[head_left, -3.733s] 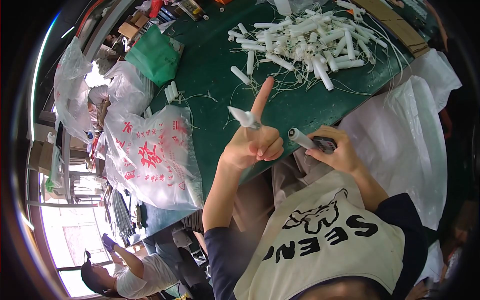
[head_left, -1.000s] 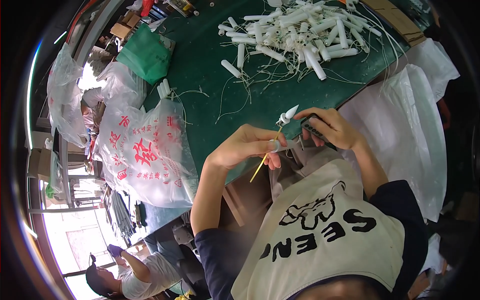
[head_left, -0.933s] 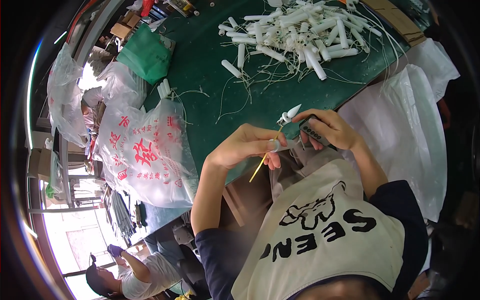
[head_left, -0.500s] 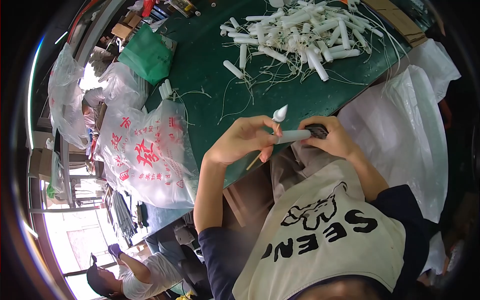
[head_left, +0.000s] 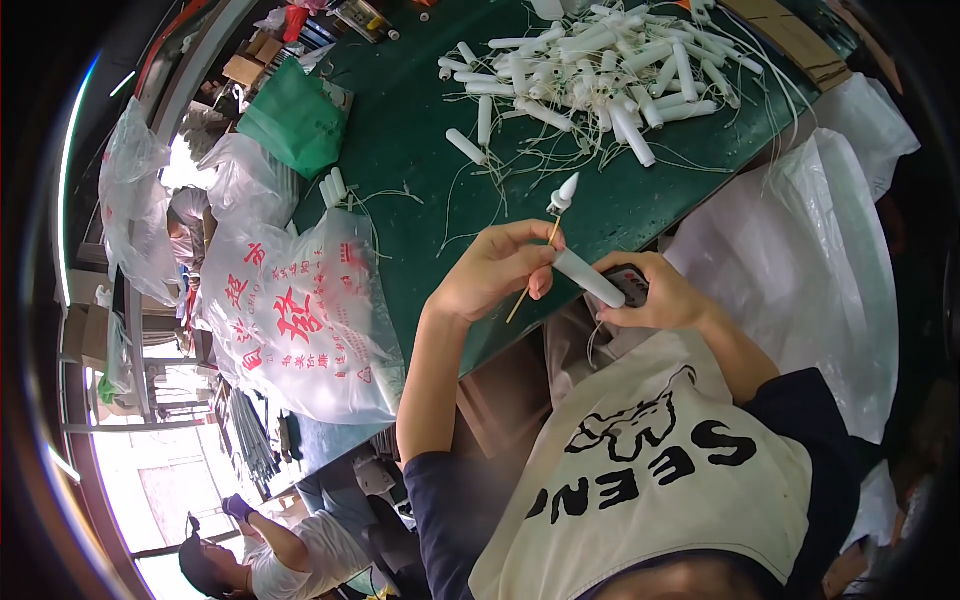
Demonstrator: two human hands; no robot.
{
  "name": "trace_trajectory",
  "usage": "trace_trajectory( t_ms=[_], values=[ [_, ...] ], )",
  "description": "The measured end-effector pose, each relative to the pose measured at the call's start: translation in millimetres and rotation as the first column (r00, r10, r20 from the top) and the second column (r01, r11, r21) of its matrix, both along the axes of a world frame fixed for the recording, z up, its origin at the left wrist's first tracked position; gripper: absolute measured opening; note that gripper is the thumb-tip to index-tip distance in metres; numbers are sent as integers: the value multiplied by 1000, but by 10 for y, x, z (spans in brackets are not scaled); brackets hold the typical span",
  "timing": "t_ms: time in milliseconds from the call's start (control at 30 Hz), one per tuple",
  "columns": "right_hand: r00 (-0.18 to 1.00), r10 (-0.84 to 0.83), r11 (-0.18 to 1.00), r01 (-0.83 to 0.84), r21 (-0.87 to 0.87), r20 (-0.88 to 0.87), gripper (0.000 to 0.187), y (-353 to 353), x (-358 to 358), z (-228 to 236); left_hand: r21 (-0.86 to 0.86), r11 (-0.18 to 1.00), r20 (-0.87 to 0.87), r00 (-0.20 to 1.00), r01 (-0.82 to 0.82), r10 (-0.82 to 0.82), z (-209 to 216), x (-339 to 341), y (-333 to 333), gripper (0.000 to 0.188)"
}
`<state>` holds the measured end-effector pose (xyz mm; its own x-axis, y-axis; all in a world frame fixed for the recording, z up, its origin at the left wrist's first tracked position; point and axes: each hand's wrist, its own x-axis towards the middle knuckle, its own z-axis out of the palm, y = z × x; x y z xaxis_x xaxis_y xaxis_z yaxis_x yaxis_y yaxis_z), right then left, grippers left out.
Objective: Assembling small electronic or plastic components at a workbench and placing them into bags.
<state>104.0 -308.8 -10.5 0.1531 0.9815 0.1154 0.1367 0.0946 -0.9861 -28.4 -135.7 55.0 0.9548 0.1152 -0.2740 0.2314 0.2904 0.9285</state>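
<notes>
In my left hand (head_left: 490,272) a thin wooden stick (head_left: 516,303) is pinched, and a white flame-shaped tip (head_left: 566,192) stands at its upper end. The same fingertips meet the upper end of a smooth white tube (head_left: 588,278), which looks like an imitation candle. My right hand (head_left: 660,292) is closed around a small dark object (head_left: 629,284) whose kind I cannot make out, at the tube's lower end. From there a thin pale wire (head_left: 592,345) hangs down. My right palm is hidden.
Beyond my hands, a heap of white tubes with wires (head_left: 610,75) lies on the green table (head_left: 400,130). Left are a printed plastic bag (head_left: 300,310), a green bag (head_left: 295,118) and a few tubes (head_left: 333,187). White sheeting (head_left: 790,270) hangs right. Another person (head_left: 290,550) sits lower left.
The tube has swung from nearly level to slanting down toward my right hand, and its wire now shows. My right hand has lowered slightly; the stick and its white tip have risen.
</notes>
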Motion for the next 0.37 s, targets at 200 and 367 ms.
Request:
trace_trajectory(
  t_ms=[200,367],
  values=[
    [990,-1,1000,-2,-20,-143,30,-28,35,62,21,1000,-2,1000,3,-3,16,22,11,10],
    [971,-96,994,106,33,-219,29,-98,160,-106,438,894,-64,989,-94,135,-88,77,200,21]
  ],
)
